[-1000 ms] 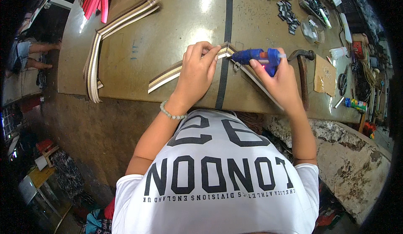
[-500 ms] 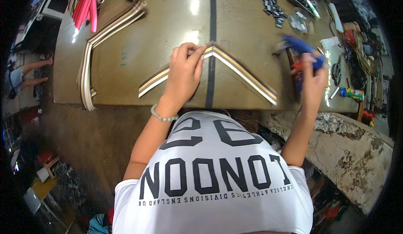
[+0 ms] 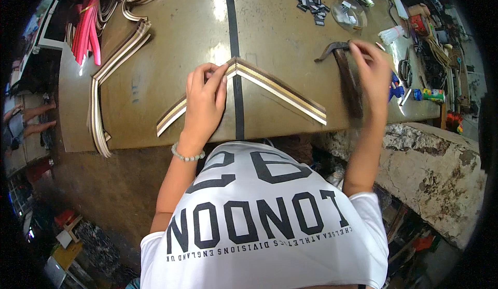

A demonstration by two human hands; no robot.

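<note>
One white T-shirt (image 3: 275, 221) with black print, nearest the camera. To its right, a rough, flaking stone slab (image 3: 430, 175) beside the worktable edge. Around the left wrist, a pale beaded bracelet (image 3: 187, 156).

Just past the near edge of the glossy brown worktable (image 3: 280, 35), with the left hand (image 3: 205, 97), pinching narrowly, thumb against fingers, on the brown, gold and white striped strip (image 3: 259, 78), just left of its bend. Laid flat as a wide V, peak pointing away, both ends toward the near edge; left leg partly covered by the hand. Under the peak, a black strap (image 3: 233, 24) running away across the table.

To the right, with the right hand (image 3: 371, 71), fingers curled at the right end of the head of a dark hammer (image 3: 346, 76); blurred, so cannot tell whether gripping it or only touching. Partly hidden just beyond that hand, a blue glue gun (image 3: 397, 87), near a green-and-yellow can (image 3: 433, 95) and black-handled scissors (image 3: 405, 73).

Farther off, at left, a bent bundle of striped strips (image 3: 94, 107); beyond it, bright pink strips (image 3: 89, 35). At far right, clear glue sticks (image 3: 391, 33), a round clear tub (image 3: 348, 14) and scattered small black pieces (image 3: 311, 6).
</note>
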